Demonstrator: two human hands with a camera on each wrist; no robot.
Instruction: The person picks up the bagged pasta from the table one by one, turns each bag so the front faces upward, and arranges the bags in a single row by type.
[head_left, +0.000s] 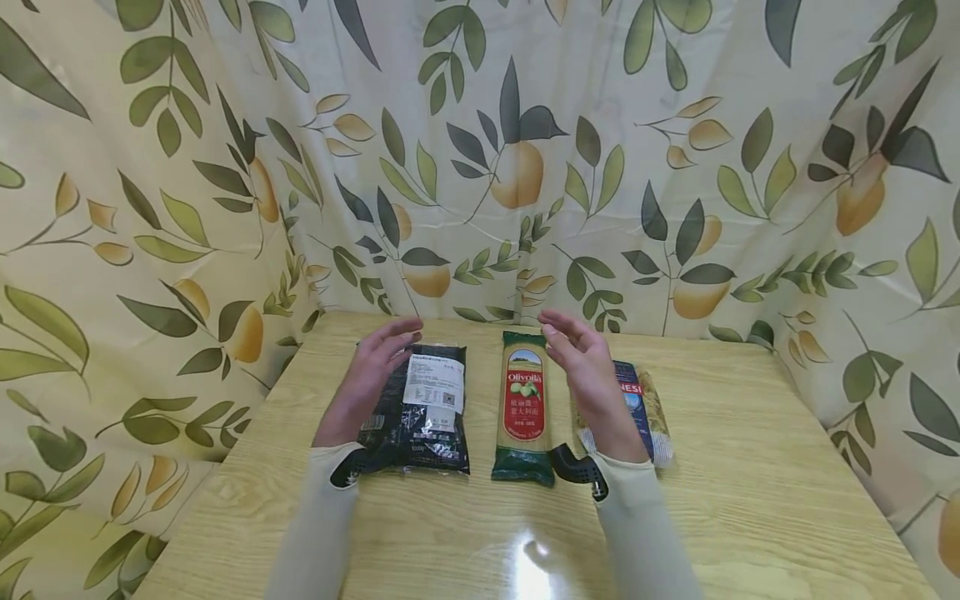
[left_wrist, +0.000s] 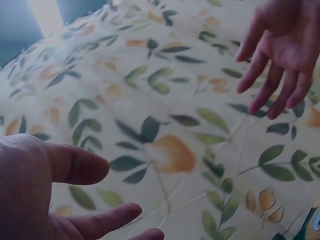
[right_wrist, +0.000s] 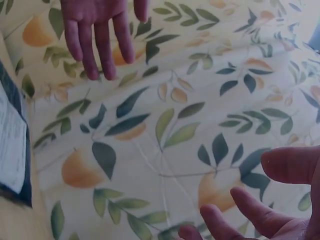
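My left hand (head_left: 377, 375) hovers over the left part of a black plastic package (head_left: 438, 442) with a white label, its fingers relaxed and holding nothing. My right hand (head_left: 588, 375) is raised between a spaghetti packet (head_left: 523, 400) and a blue-and-clear pasta bag (head_left: 652, 404), with nothing in it. The spaghetti packet has green ends and a red label and lies upright in the middle. Part of the pasta bag is hidden behind my right hand and wrist. In the left wrist view the thumb and fingers (left_wrist: 107, 220) are spread apart. The right wrist view shows the right fingers (right_wrist: 260, 215) loosely extended too.
The three packages lie in a row on a light wooden table (head_left: 750, 500). A curtain (head_left: 480, 250) printed with leaves and fruit hangs behind the table and along both sides. Black wrist mounts (head_left: 573, 465) sit at both cuffs.
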